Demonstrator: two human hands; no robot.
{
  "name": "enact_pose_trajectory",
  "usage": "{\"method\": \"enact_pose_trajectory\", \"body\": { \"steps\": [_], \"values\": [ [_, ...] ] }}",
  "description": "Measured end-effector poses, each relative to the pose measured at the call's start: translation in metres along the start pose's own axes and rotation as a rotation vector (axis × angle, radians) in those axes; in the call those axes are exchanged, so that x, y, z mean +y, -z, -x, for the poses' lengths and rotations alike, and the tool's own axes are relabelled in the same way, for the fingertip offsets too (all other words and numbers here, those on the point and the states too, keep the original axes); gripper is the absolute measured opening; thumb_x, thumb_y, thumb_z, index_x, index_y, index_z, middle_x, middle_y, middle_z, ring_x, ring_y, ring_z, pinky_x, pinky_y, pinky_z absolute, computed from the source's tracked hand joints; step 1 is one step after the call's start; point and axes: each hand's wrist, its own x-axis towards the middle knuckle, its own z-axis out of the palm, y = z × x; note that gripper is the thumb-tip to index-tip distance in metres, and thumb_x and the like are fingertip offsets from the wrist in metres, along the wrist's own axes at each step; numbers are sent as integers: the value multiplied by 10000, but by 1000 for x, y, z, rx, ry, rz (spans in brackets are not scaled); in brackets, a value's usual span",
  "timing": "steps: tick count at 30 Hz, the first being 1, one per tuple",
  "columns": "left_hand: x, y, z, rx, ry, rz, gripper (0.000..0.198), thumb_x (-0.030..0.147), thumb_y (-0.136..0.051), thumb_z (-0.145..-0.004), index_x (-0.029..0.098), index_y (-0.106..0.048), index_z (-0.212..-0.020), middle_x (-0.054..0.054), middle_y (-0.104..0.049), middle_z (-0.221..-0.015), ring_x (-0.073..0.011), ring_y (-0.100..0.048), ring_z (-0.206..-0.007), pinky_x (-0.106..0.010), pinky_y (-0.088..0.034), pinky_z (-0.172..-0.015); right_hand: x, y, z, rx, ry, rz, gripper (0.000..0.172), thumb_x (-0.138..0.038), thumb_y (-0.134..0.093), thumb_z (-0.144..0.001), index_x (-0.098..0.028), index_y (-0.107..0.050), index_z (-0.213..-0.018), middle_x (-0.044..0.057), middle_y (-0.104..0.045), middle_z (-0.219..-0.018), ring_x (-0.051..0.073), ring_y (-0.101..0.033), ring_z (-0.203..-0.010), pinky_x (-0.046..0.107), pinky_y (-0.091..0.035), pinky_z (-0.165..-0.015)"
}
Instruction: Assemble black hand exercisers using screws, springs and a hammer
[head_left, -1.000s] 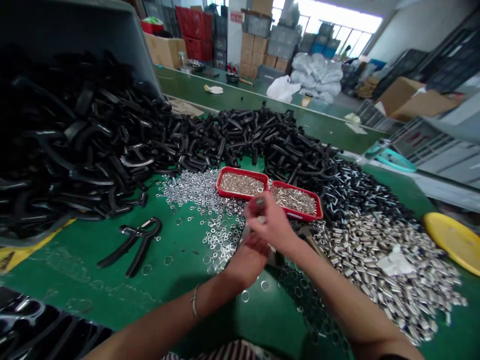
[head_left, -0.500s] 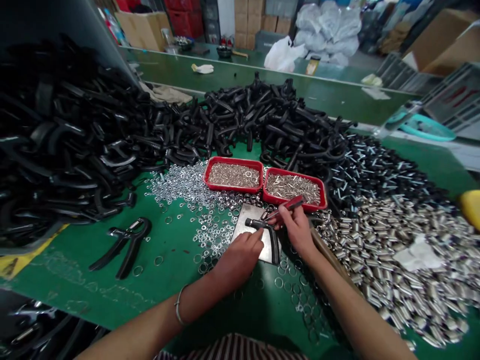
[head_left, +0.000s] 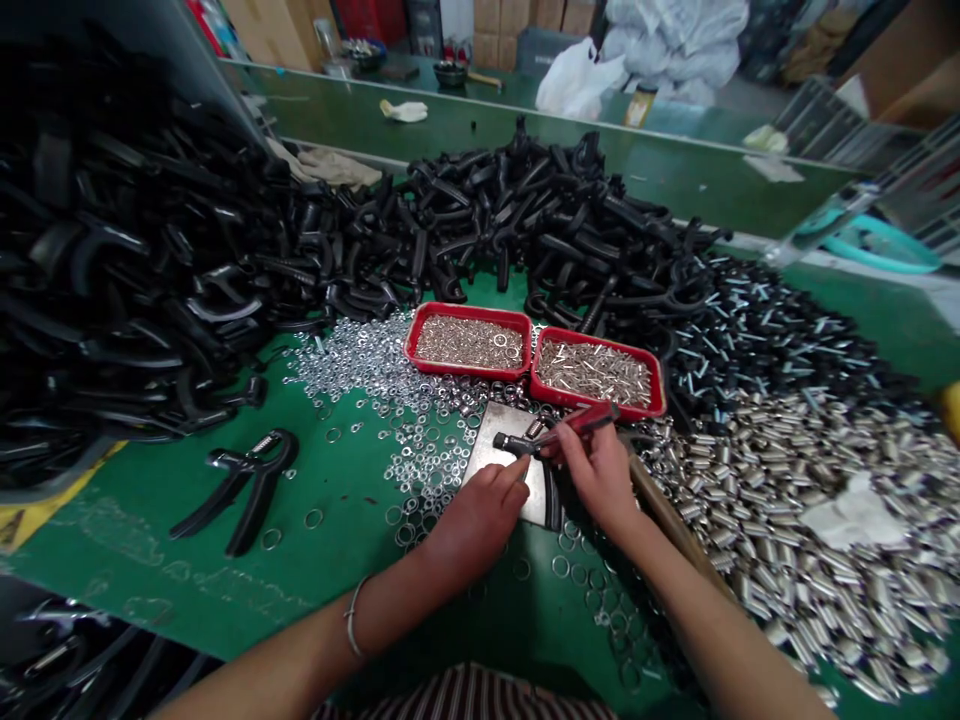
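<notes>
A black curved handle (head_left: pixel 514 443) lies on a flat metal plate (head_left: pixel 487 435). My left hand (head_left: pixel 481 512) is closed, its fingertips gripping the handle near its bend. My right hand (head_left: pixel 602 478) is wrapped round a slim red-and-dark hand tool (head_left: pixel 592 416), whose tip points left and down over the handle. Close to that tip is a small metal coil spring (head_left: pixel 535 428). My fingers hide part of the tool and of the handle, so I cannot tell the tool's exact kind.
Red trays of small metal pins (head_left: pixel 469 340) (head_left: pixel 596 372) stand behind the plate. Loose nuts and rings (head_left: pixel 360 365) are scattered to the left, beside an assembled hand gripper (head_left: pixel 247 490). Black handles (head_left: pixel 480 220) are heaped behind; metal sleeves (head_left: pixel 795 520) and a wooden shaft (head_left: pixel 679 525) lie right.
The camera view has shifted slightly. My right hand has turned the tool a little, and its red side shows more. My left hand keeps its hold on the handle.
</notes>
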Motion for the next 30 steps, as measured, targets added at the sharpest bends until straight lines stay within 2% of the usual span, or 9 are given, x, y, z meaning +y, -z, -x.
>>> {"method": "enact_pose_trajectory", "body": {
  "steps": [3,5,9,11,15,18,21,25,30],
  "values": [
    [3,4,0,-33,7,-33,140,101,-541,-925,124,-593,-1053,-142,-505,-1441,-235,-561,-1077,-379,-480,-964,-7,0,6,-28,117,285,211,-422,-497,-973,-219,-526,-1027,99,-707,-907,268,-709,-810,392,-555,-736],
    [4,5,-1,-43,16,-42,136,108,-540,-927,124,-599,-1048,-144,-517,-1430,-236,-561,-1082,-376,-475,-969,-15,-2,6,-107,200,456,225,-409,-451,-987,-203,-533,-1025,128,-694,-962,280,-698,-854,392,-533,-753],
    [7,7,-2,-56,36,-49,152,106,-539,-923,119,-610,-1057,-143,-541,-1407,-229,-566,-1071,-355,-475,-953,-33,-5,-8,-281,222,571,208,-374,-429,-983,-190,-519,-1018,104,-674,-846,258,-674,-734,358,-496,-651],
    [9,9,-3,-54,37,-71,162,99,-533,-921,114,-617,-1059,-147,-546,-1403,-230,-571,-1063,-354,-477,-937,-41,-2,-24,-308,156,423,205,-388,-495,-946,-192,-521,-1000,64,-651,-742,221,-631,-615,337,-475,-583],
    [13,13,-4,-41,41,-131,156,97,-519,-922,111,-625,-1035,-162,-517,-1437,-234,-585,-1020,-362,-491,-872,-49,16,-52,-369,-53,-141,312,-514,-474,-938,-208,-531,-930,-3,-603,-603,141,-514,-435,298,-466,-458],
    [15,14,-3,-51,17,-167,138,105,-523,-921,113,-628,-1009,-163,-504,-1453,-239,-590,-996,-369,-495,-835,-41,29,-49,-231,-66,-389,305,-520,-474,-950,-220,-510,-994,27,-687,-744,152,-622,-536,320,-549,-547],
    [15,12,-4,-48,11,-199,130,124,-520,-927,116,-626,-1003,-169,-502,-1454,-244,-591,-970,-378,-496,-812,-22,28,-29,-143,-74,-371,258,-458,-599,-913,-233,-506,-996,31,-725,-826,177,-698,-648,344,-585,-648],
    [16,10,-5,-54,17,-207,121,137,-530,-928,119,-626,-1000,-163,-528,-1430,-249,-589,-971,-380,-497,-811,2,13,-7,-60,-63,-276,244,-451,-605,-913,-245,-506,-999,33,-732,-856,189,-712,-676,329,-579,-621],
    [16,8,-5,-83,22,-205,107,159,-551,-926,119,-620,-998,-165,-479,-1476,-246,-583,-966,-381,-495,-822,8,5,-5,-21,-62,-318,235,-459,-580,-926,-252,-495,-999,26,-739,-845,193,-711,-662,307,-556,-573]
  ]
}}
